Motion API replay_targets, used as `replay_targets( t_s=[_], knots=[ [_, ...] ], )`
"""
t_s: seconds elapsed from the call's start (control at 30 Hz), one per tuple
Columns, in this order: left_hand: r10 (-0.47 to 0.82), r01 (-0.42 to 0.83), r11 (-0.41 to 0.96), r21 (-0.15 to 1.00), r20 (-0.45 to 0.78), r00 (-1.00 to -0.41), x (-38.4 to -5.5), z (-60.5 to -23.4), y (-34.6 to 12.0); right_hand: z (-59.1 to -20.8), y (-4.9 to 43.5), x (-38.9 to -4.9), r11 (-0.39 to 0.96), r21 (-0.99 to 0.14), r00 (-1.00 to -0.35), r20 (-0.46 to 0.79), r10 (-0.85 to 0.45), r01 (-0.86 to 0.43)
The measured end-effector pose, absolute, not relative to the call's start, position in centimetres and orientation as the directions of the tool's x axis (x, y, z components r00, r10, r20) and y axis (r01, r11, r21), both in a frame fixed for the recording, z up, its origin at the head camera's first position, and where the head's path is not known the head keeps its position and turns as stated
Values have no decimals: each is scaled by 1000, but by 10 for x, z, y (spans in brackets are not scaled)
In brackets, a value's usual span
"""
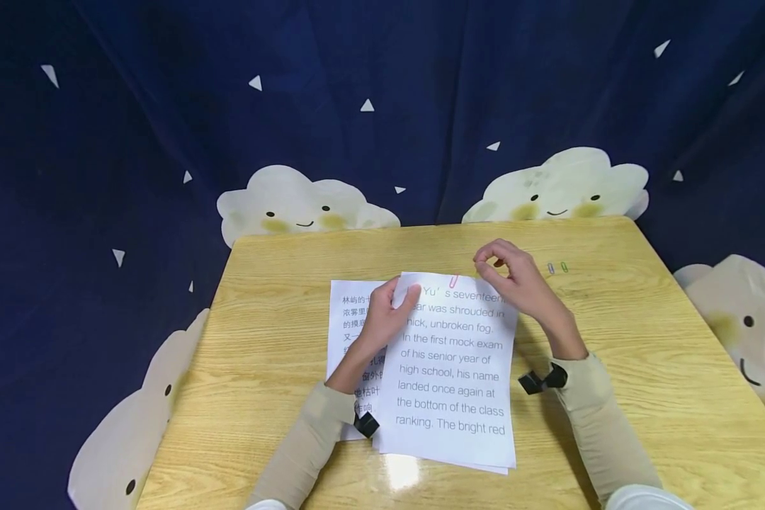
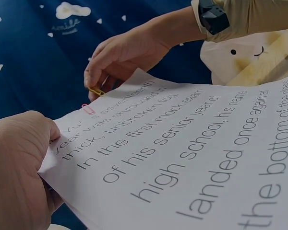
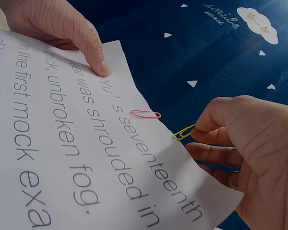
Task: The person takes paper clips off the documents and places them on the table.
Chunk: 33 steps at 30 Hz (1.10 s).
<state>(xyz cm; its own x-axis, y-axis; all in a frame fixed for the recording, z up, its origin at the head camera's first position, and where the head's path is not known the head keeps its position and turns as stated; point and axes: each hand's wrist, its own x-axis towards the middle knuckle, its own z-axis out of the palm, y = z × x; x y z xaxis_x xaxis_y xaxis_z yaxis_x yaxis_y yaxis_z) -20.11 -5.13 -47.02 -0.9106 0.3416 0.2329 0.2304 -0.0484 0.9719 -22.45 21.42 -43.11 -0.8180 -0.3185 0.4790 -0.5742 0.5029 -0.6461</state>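
My left hand (image 1: 389, 312) pinches the top left corner of the printed English sheets (image 1: 452, 382), thumb on the front. A pink paper clip (image 3: 145, 114) sits on their top edge, right of that thumb. Between thumb and index finger my right hand (image 1: 515, 278) pinches a yellow paper clip (image 3: 184, 132), whose end meets the top edge to the right of the pink one. In the right wrist view I cannot tell whether the yellow clip has slid over the paper. The sheets' top is raised off the table, as the left wrist view shows.
Another printed sheet with Chinese text (image 1: 347, 354) lies on the wooden table (image 1: 268, 340), partly under the left forearm and English sheets. A blue paper clip (image 1: 551, 268) and a green paper clip (image 1: 564, 267) lie right of the right hand. Behind hangs a dark blue curtain (image 1: 331, 85).
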Motion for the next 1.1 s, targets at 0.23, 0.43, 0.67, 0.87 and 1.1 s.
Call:
replay_targets(
  t_s=[0.23, 0.43, 0.67, 0.87, 1.1],
  knots=[
    [337, 224, -63, 973, 232, -913, -196, -465, -52, -434, 222, -221, 537, -641, -835, 459, -305, -548],
    [329, 218, -58, 974, 225, -917, -196, -466, -52, -437, 230, -219, 565, -623, -838, 454, -302, -541],
    [314, 215, -52, 975, 221, -923, -197, -467, -52, -436, 239, -220, 597, -612, -850, 440, -289, -519],
    [323, 216, -49, 975, 220, -920, -199, -467, -52, -438, 251, -219, 623, -622, -874, 414, -253, -475],
    [318, 245, -25, 969, 240, -917, -201, -464, -54, -437, 257, -221, 617, -632, -878, 408, -250, -469]
  ],
)
